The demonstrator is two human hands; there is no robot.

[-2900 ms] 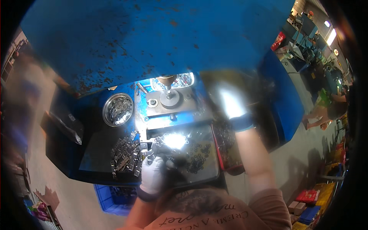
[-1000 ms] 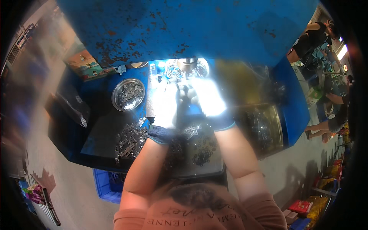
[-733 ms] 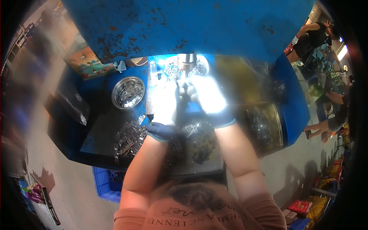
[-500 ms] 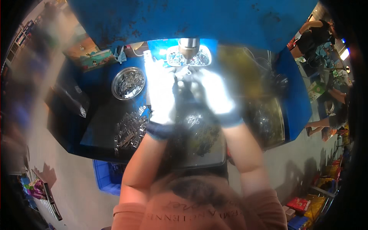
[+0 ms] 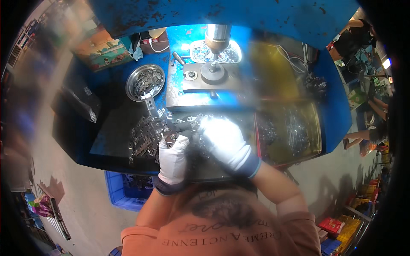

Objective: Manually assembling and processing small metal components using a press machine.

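Note:
My left hand [image 5: 173, 160], in a white glove with a dark cuff, is closed at the right edge of a heap of flat metal brackets [image 5: 143, 138]. A small metal bracket [image 5: 171, 138] shows at its thumb and fingers, which are partly lost among dark shapes. My right hand [image 5: 226, 143], also gloved, reaches over small shiny metal pieces [image 5: 195, 119] in front of the press. Glare washes out its fingers, so their hold is unclear. Beyond both hands stands the press's steel base [image 5: 205, 102], with a round die [image 5: 213, 73] under the ram [image 5: 217, 36].
A round steel bowl [image 5: 145, 67] of metal parts stands at the back left. Behind the ram lies a white tray [image 5: 235, 50] of small pieces. Yellow bins [image 5: 317, 128] with clear plastic bags are on the right. A blue crate [image 5: 115, 194] sits below the bench's front edge.
Both hands have drawn back from under the ram toward me. The left has come down beside the bracket heap, the right over the small pieces. The press base and die are now uncovered.

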